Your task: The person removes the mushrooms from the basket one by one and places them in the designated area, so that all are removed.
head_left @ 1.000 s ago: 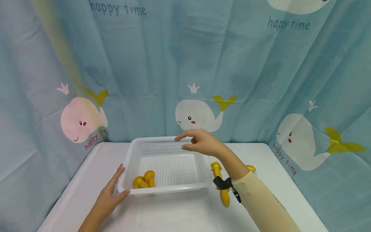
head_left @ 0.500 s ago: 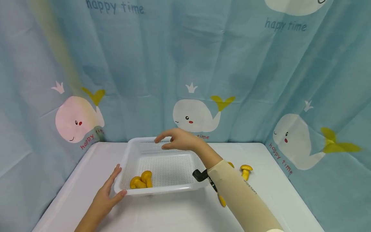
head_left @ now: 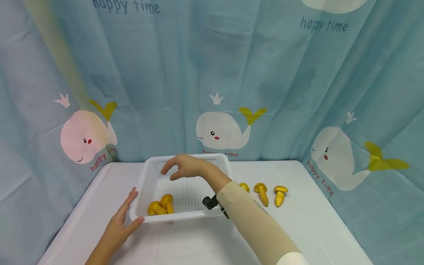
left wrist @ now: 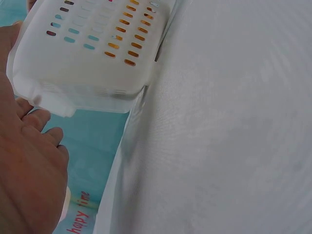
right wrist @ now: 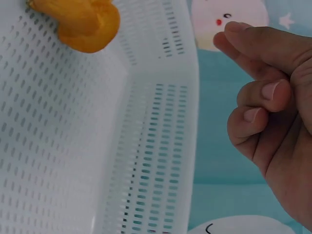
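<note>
A white plastic basket (head_left: 180,216) with slotted walls stands on the table. My left hand (head_left: 119,226) is spread at its near left corner, thumb at the rim and fingers along the left side. In the left wrist view, this hand lies beside the basket's wall (left wrist: 83,63). Yellow mushrooms (head_left: 167,202) lie together in the basket's near left corner. Over the basket hovers my right hand (head_left: 187,166), fingers loosely bent, with nothing in them. The right wrist view has a mushroom (right wrist: 87,24) inside the basket, apart from the fingers.
Right of the basket, one mushroom (head_left: 261,193) lies on the white table (head_left: 298,228), beside another mushroom (head_left: 280,195). A third mushroom (head_left: 244,187) is partly covered by the right sleeve (head_left: 255,221). A blue whale-print curtain (head_left: 165,92) hangs behind and at both sides.
My right hand has moved left across the basket and a little lower, uncovering mushrooms on the right of the table. The left hand has stayed at the basket's corner.
</note>
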A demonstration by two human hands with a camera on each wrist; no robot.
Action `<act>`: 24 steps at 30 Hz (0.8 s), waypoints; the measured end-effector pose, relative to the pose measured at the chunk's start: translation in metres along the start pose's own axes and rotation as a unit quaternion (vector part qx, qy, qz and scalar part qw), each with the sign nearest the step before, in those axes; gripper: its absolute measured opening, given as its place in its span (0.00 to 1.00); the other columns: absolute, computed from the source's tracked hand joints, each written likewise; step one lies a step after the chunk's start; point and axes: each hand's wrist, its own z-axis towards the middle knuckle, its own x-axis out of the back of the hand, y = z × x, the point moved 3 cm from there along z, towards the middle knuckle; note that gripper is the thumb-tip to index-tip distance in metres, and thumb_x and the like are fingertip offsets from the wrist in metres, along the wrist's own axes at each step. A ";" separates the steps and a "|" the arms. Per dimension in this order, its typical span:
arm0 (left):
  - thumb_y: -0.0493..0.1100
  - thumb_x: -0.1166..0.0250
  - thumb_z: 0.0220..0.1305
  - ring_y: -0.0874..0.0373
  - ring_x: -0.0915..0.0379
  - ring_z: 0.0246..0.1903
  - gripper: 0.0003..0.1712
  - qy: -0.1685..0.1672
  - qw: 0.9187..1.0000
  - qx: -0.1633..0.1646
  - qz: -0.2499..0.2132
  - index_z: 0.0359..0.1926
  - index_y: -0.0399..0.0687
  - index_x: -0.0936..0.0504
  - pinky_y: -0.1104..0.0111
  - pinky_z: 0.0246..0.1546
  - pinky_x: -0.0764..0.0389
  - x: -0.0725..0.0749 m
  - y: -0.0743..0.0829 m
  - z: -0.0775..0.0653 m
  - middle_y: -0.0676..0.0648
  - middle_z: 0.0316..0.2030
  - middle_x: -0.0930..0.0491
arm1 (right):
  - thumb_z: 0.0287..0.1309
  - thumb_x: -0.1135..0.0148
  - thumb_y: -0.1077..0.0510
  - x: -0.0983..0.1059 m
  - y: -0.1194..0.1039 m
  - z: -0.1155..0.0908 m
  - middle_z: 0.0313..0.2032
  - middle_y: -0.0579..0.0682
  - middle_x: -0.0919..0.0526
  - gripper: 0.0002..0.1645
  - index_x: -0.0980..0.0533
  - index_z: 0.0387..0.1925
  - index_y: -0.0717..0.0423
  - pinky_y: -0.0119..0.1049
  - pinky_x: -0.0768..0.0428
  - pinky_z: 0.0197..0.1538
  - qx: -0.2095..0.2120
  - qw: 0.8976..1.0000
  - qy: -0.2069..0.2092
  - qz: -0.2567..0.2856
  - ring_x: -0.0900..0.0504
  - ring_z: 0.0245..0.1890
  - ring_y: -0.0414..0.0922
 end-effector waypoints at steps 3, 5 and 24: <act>0.45 0.30 0.66 0.76 0.68 0.77 0.50 -0.002 1.000 -0.004 -0.007 0.82 0.64 0.48 0.33 0.72 0.48 0.000 -0.002 0.000 0.50 0.82 0.57 | 0.64 0.30 0.59 -0.009 0.004 0.009 0.53 0.34 0.16 0.19 0.16 0.55 0.42 0.22 0.19 0.53 -0.009 1.000 -0.013 0.005 0.22 0.58 0.33; 0.45 0.30 0.66 0.76 0.67 0.77 0.50 -0.002 1.000 -0.005 -0.006 0.82 0.64 0.48 0.32 0.71 0.47 0.000 -0.003 0.000 0.51 0.82 0.57 | 0.64 0.30 0.59 -0.013 0.007 0.012 0.53 0.34 0.15 0.18 0.16 0.55 0.43 0.22 0.19 0.52 -0.012 1.000 -0.018 0.005 0.22 0.58 0.34; 0.50 0.29 0.65 0.35 0.60 0.78 0.52 -0.008 1.000 0.028 0.004 0.81 0.69 0.49 0.24 0.64 0.44 0.002 -0.001 0.000 0.52 0.82 0.57 | 0.62 0.29 0.62 -0.035 0.029 0.030 0.51 0.40 0.14 0.16 0.15 0.49 0.42 0.38 0.13 0.51 -0.057 0.997 -0.036 0.033 0.21 0.49 0.33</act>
